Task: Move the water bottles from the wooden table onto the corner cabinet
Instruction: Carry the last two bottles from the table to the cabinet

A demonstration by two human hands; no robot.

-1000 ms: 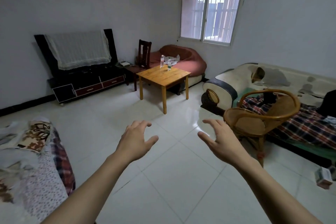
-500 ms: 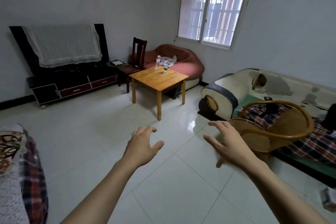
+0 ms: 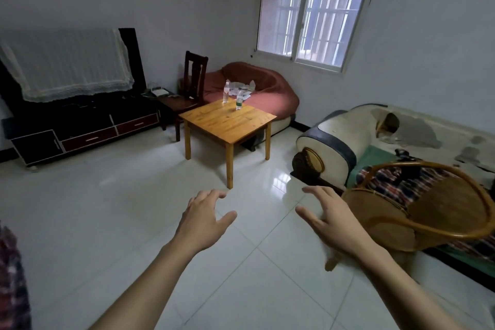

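Observation:
Two clear water bottles stand upright on the far corner of a square wooden table (image 3: 227,126) across the room: one plain bottle (image 3: 226,93) and, to its right, one with a green label (image 3: 239,100). A low dark corner cabinet (image 3: 83,128) with drawers runs along the left wall. My left hand (image 3: 205,220) and my right hand (image 3: 329,218) are stretched out in front of me over the floor, fingers spread and relaxed, holding nothing. Both are well short of the table.
A dark wooden chair (image 3: 191,88) stands behind the table, a red sofa (image 3: 257,91) in the corner. A rattan chair (image 3: 417,206) is close on my right before a cream sofa (image 3: 348,136). White tiled floor (image 3: 120,209) lies between me and the table.
The view has moved forward toward the table, which now looks larger and nearer. The bed at the left has slid almost out of view. Both hands stay spread and hold nothing.

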